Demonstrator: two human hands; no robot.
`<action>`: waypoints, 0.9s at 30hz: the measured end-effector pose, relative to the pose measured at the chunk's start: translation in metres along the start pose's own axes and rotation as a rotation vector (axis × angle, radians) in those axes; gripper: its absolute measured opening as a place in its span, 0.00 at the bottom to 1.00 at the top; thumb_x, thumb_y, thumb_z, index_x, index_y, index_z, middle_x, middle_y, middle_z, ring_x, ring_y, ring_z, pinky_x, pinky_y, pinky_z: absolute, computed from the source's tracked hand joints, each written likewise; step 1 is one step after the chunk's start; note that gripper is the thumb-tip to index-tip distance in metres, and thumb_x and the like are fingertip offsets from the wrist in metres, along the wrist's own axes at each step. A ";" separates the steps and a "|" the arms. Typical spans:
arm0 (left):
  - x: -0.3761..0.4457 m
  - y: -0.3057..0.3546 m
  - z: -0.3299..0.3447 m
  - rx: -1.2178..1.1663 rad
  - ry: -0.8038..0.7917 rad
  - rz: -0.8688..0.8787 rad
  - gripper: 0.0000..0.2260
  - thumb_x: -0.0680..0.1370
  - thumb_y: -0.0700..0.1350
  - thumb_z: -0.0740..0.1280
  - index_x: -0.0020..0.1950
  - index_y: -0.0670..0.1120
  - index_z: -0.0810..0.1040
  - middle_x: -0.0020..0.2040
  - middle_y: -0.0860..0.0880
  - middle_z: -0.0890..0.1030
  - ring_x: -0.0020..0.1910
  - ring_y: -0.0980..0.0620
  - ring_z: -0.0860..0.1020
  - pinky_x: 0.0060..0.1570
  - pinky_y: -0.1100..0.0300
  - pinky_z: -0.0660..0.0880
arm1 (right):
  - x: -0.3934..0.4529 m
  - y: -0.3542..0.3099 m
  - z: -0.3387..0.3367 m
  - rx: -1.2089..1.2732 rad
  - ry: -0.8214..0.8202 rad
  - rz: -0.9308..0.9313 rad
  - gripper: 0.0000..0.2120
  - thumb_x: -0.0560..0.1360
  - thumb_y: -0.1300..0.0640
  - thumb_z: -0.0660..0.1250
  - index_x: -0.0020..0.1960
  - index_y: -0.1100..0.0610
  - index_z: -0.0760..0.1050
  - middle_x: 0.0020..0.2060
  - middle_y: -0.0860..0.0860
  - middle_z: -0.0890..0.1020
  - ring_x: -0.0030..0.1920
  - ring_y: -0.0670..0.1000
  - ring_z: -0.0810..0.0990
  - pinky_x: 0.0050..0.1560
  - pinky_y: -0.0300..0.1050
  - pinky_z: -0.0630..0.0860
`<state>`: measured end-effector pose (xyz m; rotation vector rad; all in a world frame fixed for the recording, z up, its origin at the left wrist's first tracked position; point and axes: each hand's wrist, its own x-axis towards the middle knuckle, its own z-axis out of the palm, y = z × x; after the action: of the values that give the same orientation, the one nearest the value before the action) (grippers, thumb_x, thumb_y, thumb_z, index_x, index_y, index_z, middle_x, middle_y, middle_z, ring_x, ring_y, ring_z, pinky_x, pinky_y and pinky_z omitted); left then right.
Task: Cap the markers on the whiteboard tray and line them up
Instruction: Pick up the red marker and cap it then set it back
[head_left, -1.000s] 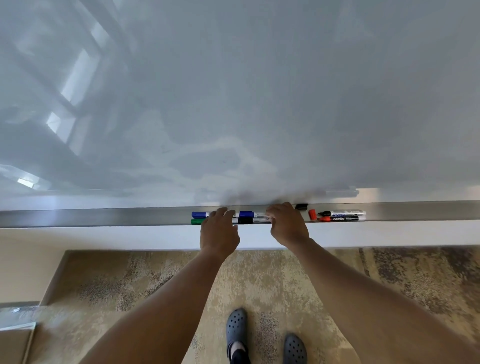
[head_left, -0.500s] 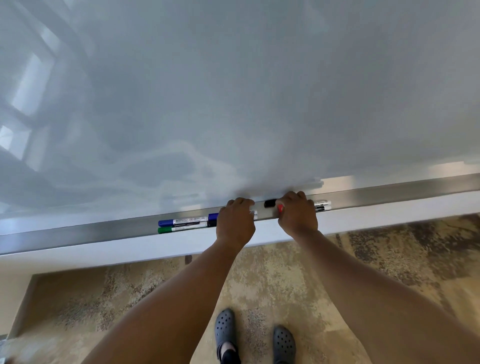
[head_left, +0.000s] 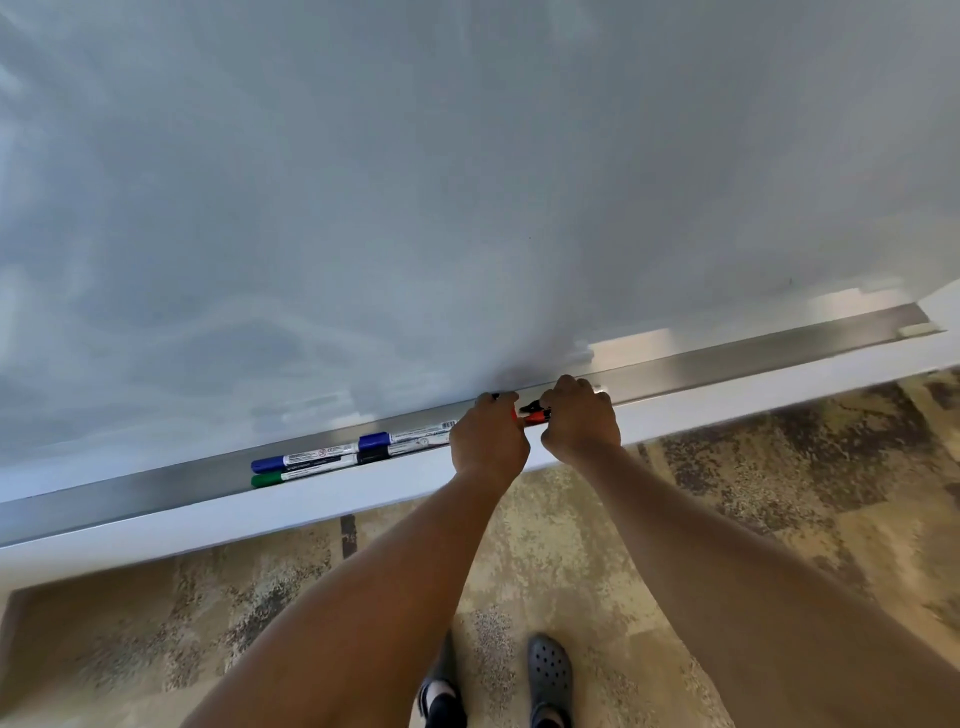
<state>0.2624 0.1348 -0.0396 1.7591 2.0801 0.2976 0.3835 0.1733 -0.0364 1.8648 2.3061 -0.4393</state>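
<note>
A metal whiteboard tray (head_left: 727, 358) runs across the view, tilted up to the right. On it lie a blue-capped marker (head_left: 306, 458), a green-capped marker (head_left: 301, 473), and behind them a second blue-capped marker (head_left: 400, 437) beside a black-capped one (head_left: 374, 453). My left hand (head_left: 485, 441) is curled over a red cap (head_left: 515, 414). My right hand (head_left: 579, 415) grips a red marker (head_left: 537, 414) with its dark tip pointing left at the cap. Most of the red marker is hidden under my fingers.
The whiteboard (head_left: 467, 182) fills the upper view. A small white end piece (head_left: 917, 329) sits at the tray's far right. Below are patterned carpet (head_left: 779, 467) and my two shoes (head_left: 549, 670).
Both hands have shifted right along the tray, away from the blue and green markers. They now hold the red marker and its cap, which lay loose on the tray a second ago.
</note>
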 end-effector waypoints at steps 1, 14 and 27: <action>0.002 0.000 0.001 0.009 -0.014 -0.011 0.15 0.76 0.43 0.65 0.61 0.54 0.77 0.56 0.50 0.79 0.52 0.46 0.81 0.47 0.54 0.77 | 0.000 0.001 0.000 -0.005 -0.004 -0.008 0.18 0.69 0.60 0.65 0.59 0.55 0.77 0.55 0.53 0.75 0.57 0.57 0.73 0.57 0.53 0.73; 0.013 0.007 0.005 0.024 -0.045 -0.112 0.13 0.73 0.40 0.67 0.56 0.52 0.79 0.51 0.49 0.80 0.48 0.45 0.81 0.44 0.57 0.75 | 0.008 0.005 -0.001 -0.126 -0.060 -0.039 0.17 0.73 0.62 0.62 0.61 0.54 0.76 0.57 0.54 0.75 0.62 0.57 0.69 0.57 0.55 0.70; -0.002 0.002 -0.005 -0.083 0.074 -0.085 0.15 0.76 0.38 0.68 0.60 0.51 0.79 0.56 0.51 0.79 0.56 0.49 0.77 0.49 0.56 0.76 | -0.004 0.005 -0.014 -0.066 0.046 -0.125 0.17 0.72 0.63 0.65 0.60 0.52 0.76 0.52 0.54 0.77 0.55 0.57 0.74 0.57 0.56 0.72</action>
<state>0.2625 0.1335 -0.0337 1.6295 2.1552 0.4234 0.3904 0.1747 -0.0224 1.7259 2.4453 -0.3339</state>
